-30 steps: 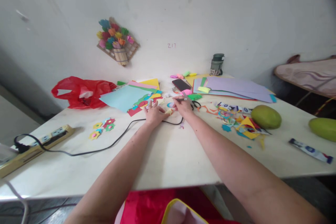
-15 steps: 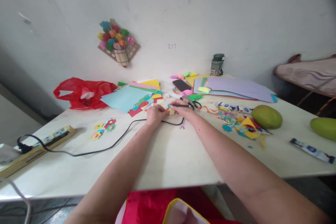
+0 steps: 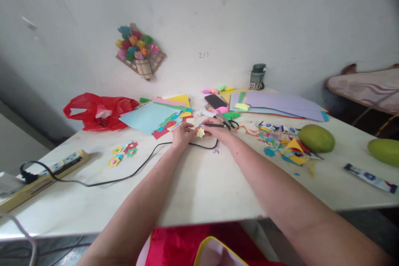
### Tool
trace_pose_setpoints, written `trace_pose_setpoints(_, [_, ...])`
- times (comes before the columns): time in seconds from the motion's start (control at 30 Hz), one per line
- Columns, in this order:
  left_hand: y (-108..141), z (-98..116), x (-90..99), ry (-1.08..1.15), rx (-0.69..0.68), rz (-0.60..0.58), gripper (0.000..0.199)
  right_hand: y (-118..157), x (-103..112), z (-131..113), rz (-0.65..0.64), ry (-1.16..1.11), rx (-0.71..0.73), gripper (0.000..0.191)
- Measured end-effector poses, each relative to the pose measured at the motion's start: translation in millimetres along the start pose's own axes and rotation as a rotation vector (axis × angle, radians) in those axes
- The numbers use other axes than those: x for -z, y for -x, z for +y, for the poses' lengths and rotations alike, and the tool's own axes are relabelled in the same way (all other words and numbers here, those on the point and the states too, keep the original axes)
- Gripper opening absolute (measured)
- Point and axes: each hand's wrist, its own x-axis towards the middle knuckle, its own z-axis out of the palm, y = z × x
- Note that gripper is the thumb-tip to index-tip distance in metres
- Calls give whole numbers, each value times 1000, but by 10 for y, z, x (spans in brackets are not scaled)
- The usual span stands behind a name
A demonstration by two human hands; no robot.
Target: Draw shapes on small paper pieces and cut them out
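Both my left hand (image 3: 183,134) and right hand (image 3: 217,129) pinch a paper flower (image 3: 200,133), edges finger-hidden; my right also holds probably a pen (image 3: 213,125). The wall (image 3: 224,29) reads "217".

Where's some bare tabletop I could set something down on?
Between your forearms; on the left, between black cord, power strip and table edge; on the right, between forearm, scraps and tube. Crowded: around your left hand, right hand, scissors and phone.

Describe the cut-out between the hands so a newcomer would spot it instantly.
On the white table, find where the left hand and right hand nearly meet. Between their fingertips is a small, pale-yellow, star-shaped paper cut-out. Unlike the deeper-yellow paper flowers farther left, it is held.
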Motion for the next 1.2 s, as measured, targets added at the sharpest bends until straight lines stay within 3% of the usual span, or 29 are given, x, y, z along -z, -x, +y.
trace_pose_setpoints(0.13, [1, 22, 29, -4, 16, 38, 27, 37, -5, -58, 14, -37, -82, 2])
trace_pose_setpoints(0.27, [19, 59, 45, -3, 26, 67, 28, 16, -17, 10, -23, -72, -30, 16])
trace_pose_setpoints(0.5, [21, 44, 24, 156, 91, 19, 40, -150, -41, 215, 24, -44, 103, 24])
trace_pose_setpoints(0.7, [8, 22, 36, 250, 87, -83, 45, -154, -56, 187, 53, -21, 156, 24])
trace_pose_setpoints(0.93, [-15, -28, 57, 346, 73, -68, 40, -15, -49, -11, 71, -135, 54, 18])
trace_pose_setpoints(1.2, [-18, -42, 52, 341, 109, -26, 35, -84, -53, 96, 65, -66, 68, 21])
